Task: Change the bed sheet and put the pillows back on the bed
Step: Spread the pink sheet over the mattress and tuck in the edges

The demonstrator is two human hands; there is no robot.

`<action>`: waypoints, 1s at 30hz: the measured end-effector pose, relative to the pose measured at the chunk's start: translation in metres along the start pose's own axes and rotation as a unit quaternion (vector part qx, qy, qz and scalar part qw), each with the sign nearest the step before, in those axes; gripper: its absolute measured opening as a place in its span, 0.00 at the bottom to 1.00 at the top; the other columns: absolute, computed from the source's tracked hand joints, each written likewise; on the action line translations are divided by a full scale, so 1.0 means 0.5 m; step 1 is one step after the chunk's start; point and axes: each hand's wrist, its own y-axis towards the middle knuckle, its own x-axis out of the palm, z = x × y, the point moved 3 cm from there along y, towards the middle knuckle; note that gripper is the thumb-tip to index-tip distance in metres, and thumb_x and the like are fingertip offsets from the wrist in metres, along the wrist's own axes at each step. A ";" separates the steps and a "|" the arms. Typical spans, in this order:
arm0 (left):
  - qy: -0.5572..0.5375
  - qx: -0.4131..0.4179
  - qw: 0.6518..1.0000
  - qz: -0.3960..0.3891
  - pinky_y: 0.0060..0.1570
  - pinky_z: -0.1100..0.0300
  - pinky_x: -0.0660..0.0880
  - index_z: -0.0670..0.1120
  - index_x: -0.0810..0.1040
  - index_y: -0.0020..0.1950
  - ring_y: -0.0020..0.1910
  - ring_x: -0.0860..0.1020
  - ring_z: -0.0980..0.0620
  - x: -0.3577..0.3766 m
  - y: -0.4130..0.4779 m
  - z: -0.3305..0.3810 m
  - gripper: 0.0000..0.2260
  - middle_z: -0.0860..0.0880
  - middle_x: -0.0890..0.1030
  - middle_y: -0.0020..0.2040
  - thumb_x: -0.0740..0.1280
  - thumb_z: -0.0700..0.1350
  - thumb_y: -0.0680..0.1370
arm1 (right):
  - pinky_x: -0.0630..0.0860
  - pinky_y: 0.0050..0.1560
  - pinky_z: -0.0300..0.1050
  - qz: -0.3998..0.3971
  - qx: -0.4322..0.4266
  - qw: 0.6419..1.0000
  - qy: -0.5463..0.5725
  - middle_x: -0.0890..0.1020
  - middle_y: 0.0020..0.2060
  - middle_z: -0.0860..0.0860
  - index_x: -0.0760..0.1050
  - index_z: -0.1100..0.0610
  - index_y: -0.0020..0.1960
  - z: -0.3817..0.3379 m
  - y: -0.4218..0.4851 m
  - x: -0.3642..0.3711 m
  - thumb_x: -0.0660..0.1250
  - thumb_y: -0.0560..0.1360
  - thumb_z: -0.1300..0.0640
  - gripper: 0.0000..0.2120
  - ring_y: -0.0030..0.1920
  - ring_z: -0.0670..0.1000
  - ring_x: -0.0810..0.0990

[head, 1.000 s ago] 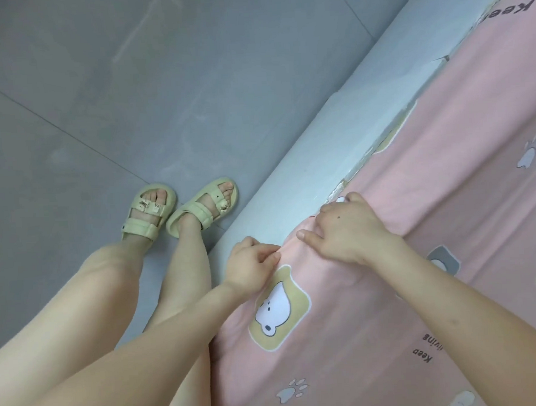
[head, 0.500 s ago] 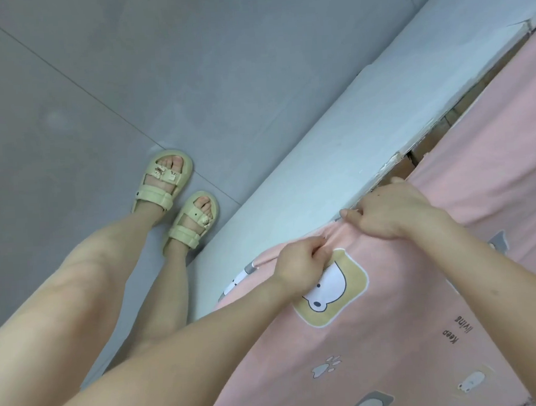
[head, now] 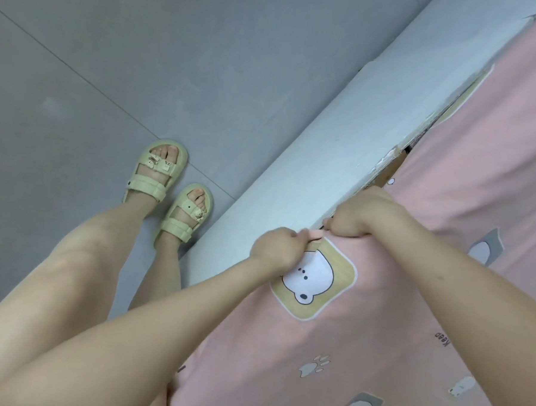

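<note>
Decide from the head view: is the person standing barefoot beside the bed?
No, both feet wear pale green strapped sandals on the grey floor.

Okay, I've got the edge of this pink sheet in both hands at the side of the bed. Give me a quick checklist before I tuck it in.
1. The left hand grips the edge of the pink sheet: ok.
2. The right hand grips the same edge right beside it: ok.
3. The edge reaches the white side panel: ok.
4. Room to tuck under the hands: cannot tell; they hide it, though an opening shows further along.
5. Sheet smooth behind the hands: ok.
6. Feet in sandals stand clear of the sheet: ok.
</note>
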 end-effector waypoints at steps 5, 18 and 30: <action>0.036 0.143 0.984 0.101 0.60 0.61 0.65 0.54 0.80 0.56 0.60 0.71 0.54 -0.045 -0.016 -0.073 0.11 0.54 0.76 0.57 0.59 0.52 0.80 | 0.65 0.52 0.45 -0.031 -0.017 0.999 0.026 0.74 0.66 0.49 0.73 0.50 0.63 -0.033 0.019 0.013 0.52 0.78 0.51 0.17 0.65 0.52 0.72; -0.105 0.034 0.994 -0.028 0.59 0.67 0.66 0.67 0.77 0.52 0.58 0.73 0.61 0.027 -0.066 -0.176 0.12 0.66 0.77 0.54 0.54 0.60 0.80 | 0.57 0.66 0.52 0.522 -0.013 0.839 0.150 0.83 0.38 0.50 0.82 0.55 0.43 0.018 -0.131 0.087 0.54 0.74 0.47 0.19 0.43 0.55 0.81; -0.180 -0.081 0.967 -0.162 0.61 0.59 0.69 0.58 0.75 0.64 0.59 0.76 0.54 0.058 -0.028 -0.189 0.30 0.55 0.78 0.61 0.45 0.71 0.75 | 0.64 0.56 0.51 0.306 -0.095 0.947 0.020 0.81 0.46 0.46 0.78 0.49 0.46 -0.129 -0.094 0.099 0.38 0.77 0.46 0.28 0.52 0.50 0.76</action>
